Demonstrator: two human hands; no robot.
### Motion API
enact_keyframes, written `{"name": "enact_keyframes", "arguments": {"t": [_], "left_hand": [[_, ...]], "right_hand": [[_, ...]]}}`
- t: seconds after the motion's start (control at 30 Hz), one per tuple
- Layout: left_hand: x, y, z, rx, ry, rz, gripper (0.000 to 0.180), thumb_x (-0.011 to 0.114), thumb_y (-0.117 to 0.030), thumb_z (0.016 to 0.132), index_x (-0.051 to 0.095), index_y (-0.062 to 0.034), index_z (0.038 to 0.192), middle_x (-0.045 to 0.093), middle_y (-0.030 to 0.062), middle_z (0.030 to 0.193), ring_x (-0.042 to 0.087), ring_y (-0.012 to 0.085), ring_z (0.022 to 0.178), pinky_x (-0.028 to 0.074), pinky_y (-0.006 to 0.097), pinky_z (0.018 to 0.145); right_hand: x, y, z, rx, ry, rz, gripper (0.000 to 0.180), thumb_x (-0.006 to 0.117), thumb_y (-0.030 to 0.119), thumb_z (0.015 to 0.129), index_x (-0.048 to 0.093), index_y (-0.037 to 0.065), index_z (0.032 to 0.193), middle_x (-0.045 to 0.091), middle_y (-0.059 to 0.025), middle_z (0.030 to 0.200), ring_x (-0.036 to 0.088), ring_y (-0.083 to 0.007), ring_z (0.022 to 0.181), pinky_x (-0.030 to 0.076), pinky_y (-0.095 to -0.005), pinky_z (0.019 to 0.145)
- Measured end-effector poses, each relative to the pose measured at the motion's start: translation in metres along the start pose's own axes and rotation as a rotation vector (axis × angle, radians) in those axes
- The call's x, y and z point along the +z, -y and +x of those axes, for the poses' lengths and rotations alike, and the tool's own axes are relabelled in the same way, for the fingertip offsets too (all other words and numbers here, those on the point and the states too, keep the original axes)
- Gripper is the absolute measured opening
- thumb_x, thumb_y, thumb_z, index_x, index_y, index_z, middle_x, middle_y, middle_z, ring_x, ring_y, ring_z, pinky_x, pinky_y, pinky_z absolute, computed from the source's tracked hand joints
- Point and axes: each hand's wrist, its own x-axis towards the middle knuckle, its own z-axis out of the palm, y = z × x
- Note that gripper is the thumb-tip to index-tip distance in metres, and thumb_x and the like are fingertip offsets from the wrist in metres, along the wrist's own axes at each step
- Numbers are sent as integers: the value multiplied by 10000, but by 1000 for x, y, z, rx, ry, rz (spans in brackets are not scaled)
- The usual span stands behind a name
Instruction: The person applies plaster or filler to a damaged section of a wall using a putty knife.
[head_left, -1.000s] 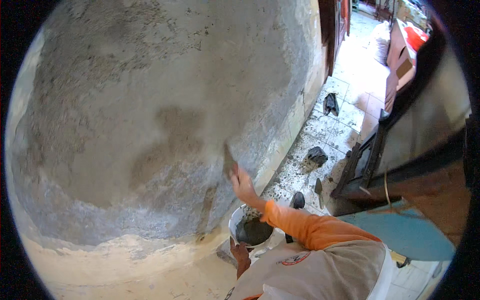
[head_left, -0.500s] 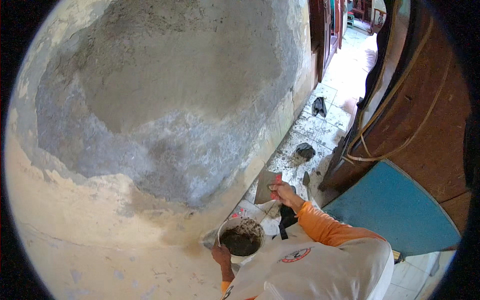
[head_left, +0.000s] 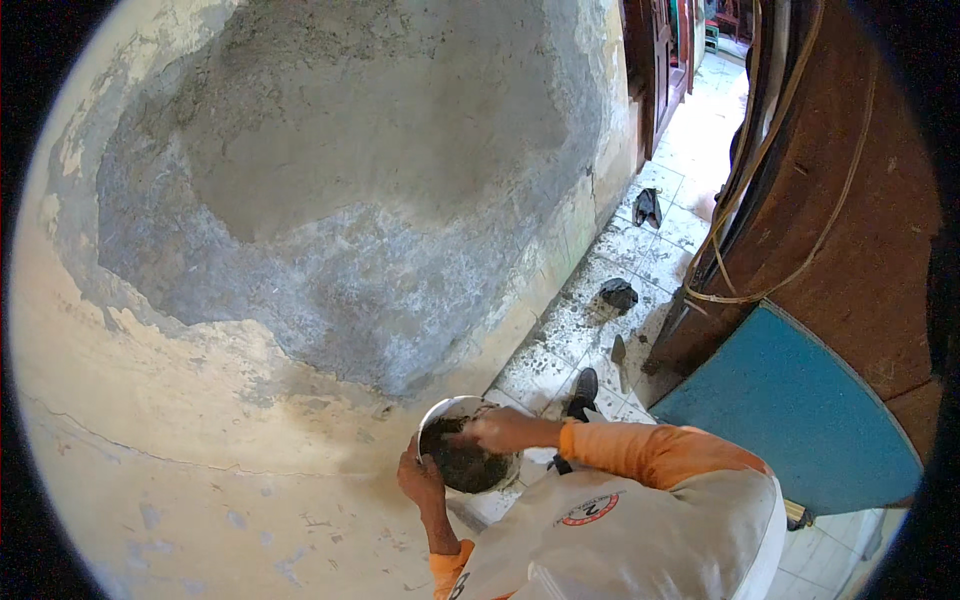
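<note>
My left hand (head_left: 421, 478) grips the left rim of a round white bucket (head_left: 432, 410), thumb at its edge. Dark wet mortar (head_left: 462, 468) lies inside. My right hand (head_left: 494, 431) is closed and reaches over the bucket's right side into the opening, blurred by motion. The red-handled plastering trowel it held a moment before is hidden by hand and bucket. Both stand close to the foot of a wall (head_left: 330, 460), whose broad grey plastered patch (head_left: 370, 150) is rimmed by flaking cream paint.
Mortar-spattered white tiles (head_left: 560, 330) run along the wall. A pointed trowel (head_left: 618, 350), a dark crumpled lump (head_left: 618, 294) and a black plastic bag (head_left: 647, 207) lie there. My shoe (head_left: 584, 388) is near the bucket. A blue panel (head_left: 795, 410) and brown board (head_left: 830, 230) with a looped hose stand right.
My right hand has swung left and down from beside the wall, with the trowel, into the bucket. The bucket has tilted and shifted slightly left and up in view, still held by my left hand.
</note>
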Motion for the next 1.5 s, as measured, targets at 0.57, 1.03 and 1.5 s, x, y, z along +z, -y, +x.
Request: {"name": "enact_keyframes", "arguments": {"t": [0.57, 1.03, 1.5], "left_hand": [[48, -126, 56, 194, 53, -183, 436, 601, -71, 843, 722, 7, 1254, 668, 234, 877, 659, 387, 761, 537, 454, 730], [78, -77, 118, 125, 116, -476, 435, 593, -2, 930, 648, 14, 1361, 737, 259, 1140, 736, 296, 1014, 538, 383, 901], [98, -97, 200, 68, 52, -575, 471, 626, -129, 927, 633, 38, 1368, 571, 18, 765, 458, 97, 643, 415, 287, 577]], "right_hand": [[29, -111, 53, 155, 471, 188, 403, 738, 316, 830, 759, 39, 1122, 762, -176, 1080, 709, -338, 996, 533, -462, 894], [-136, -129, -14, 604, -78, 1006, 346, 795, 196, 843, 772, 52, 1158, 752, -56, 1088, 671, -175, 1013, 520, -329, 932], [-219, -202, 24, 503, -671, 1556, 341, 728, 58, 911, 692, -15, 1242, 743, -65, 1121, 714, -141, 971, 573, -280, 888]]}}
